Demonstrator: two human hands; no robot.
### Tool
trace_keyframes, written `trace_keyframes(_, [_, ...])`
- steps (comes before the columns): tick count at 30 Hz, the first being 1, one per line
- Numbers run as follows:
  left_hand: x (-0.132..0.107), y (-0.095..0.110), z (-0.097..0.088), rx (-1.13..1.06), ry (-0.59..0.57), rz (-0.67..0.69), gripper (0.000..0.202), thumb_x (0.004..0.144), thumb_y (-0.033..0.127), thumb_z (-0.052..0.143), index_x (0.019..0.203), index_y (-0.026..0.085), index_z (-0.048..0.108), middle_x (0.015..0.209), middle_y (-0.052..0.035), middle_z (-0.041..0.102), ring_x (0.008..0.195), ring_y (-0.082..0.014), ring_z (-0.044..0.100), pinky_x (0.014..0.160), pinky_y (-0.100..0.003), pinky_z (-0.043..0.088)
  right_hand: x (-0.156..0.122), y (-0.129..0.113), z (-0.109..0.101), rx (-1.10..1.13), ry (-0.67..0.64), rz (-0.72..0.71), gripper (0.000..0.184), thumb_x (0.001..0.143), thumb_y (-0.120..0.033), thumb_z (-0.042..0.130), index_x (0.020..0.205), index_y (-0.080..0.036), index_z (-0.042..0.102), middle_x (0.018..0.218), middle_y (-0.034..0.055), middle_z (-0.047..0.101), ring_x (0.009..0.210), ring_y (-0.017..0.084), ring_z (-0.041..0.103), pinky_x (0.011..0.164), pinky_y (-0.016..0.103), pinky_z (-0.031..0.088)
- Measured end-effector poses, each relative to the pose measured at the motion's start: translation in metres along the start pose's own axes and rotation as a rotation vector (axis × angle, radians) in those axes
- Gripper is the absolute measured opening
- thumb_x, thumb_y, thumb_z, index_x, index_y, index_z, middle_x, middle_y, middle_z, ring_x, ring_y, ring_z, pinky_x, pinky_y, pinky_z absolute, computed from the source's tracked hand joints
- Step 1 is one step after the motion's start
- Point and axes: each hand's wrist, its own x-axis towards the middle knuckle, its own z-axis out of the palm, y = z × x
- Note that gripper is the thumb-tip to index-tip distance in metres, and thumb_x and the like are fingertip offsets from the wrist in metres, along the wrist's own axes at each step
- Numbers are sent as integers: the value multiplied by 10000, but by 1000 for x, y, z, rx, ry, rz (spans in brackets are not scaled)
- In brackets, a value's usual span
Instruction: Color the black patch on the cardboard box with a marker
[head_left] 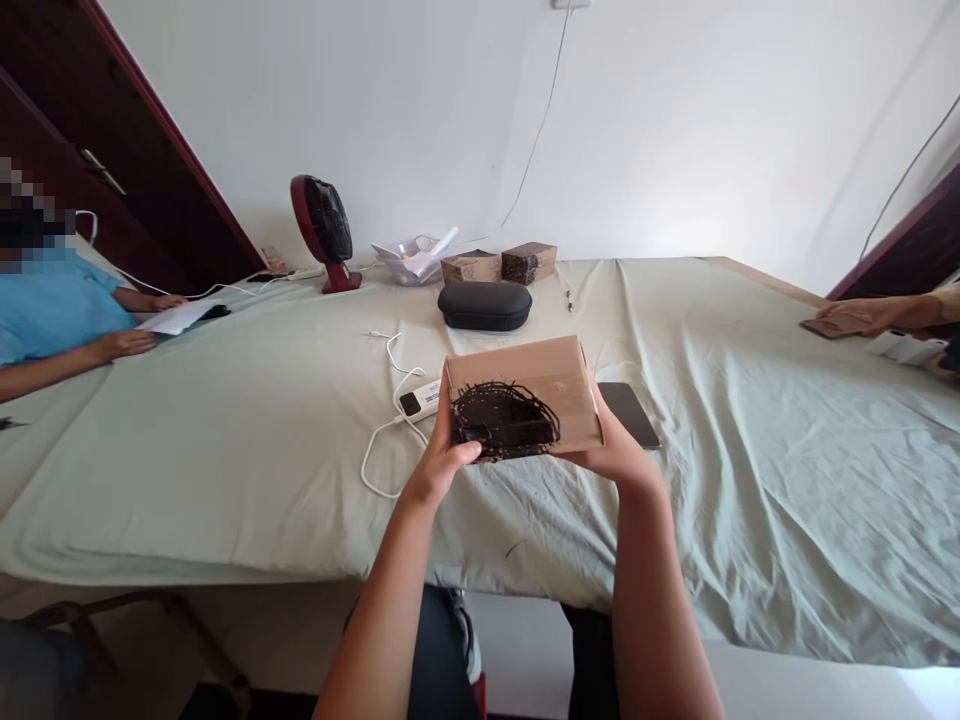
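A brown cardboard box point(517, 385) with black scribbles on its lower left face is held up above the near side of the table. My left hand point(444, 455) grips its left end, the thumb lying on the scribbled face. At the opposite end, my right hand point(619, 440) is wrapped round the side and lower corner, most of its fingers hidden behind the box. Partly covered by the box are a white power strip point(421, 400) on the left and a dark flat device point(631, 412) on the right.
Beyond the box lie a black zip case point(485, 305), two small cardboard boxes point(529, 262), a plastic basket point(412, 262) and a fan point(324, 225). A white cable point(365, 470) loops across the cloth-covered table point(247, 470). One person point(45, 310) sits left with paper; another person's hand point(862, 315) is at right.
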Motion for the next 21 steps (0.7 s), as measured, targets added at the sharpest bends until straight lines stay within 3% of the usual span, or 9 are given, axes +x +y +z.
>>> trace_keyframes(4, [1,11,6,71,131,-78,934,806,249,695,1673,334,360,1664,-9,485,1657,-291,240,1375,-428,159,4,-3,1,-33,-19,-1,1319,775,-566,900,1743,-340,32,1825,82,92,1691,359,123,1368,561,209])
trace_keyframes(9, [5,28,13,245,156,-100,902,830,187,681,1666,312,366,1704,3,427,1691,-259,98,1383,-396,62,7,-1,4,-40,-7,-20,1395,717,-619,923,1746,-315,31,1811,115,137,1688,371,112,1370,570,183])
trace_keyframes(15, [6,23,7,62,144,-3,902,797,204,643,1654,348,400,1706,57,423,1667,-265,219,1373,-376,193,8,1,9,-41,-8,0,1398,706,-618,923,1742,-335,29,1793,112,165,1673,372,160,1359,582,204])
trace_keyframes(18, [7,21,5,54,181,-5,879,809,193,651,1638,383,425,1693,83,439,1675,-239,192,1379,-357,168,10,2,12,-53,13,-37,1405,675,-611,943,1742,-299,85,1774,142,195,1678,382,119,1363,586,172])
trace_keyframes(20, [8,21,5,67,176,-3,819,863,274,695,1633,377,435,1677,52,470,1680,-237,171,1381,-361,153,10,2,15,-29,30,-12,1411,638,-616,958,1735,-285,135,1760,149,236,1669,397,148,1358,587,194])
trace_keyframes(21, [8,21,5,53,166,2,771,905,391,702,1631,365,442,1669,23,484,1678,-248,183,1379,-377,165,11,2,17,1,34,26,1392,626,-629,958,1726,-284,177,1745,150,280,1655,404,197,1348,585,229])
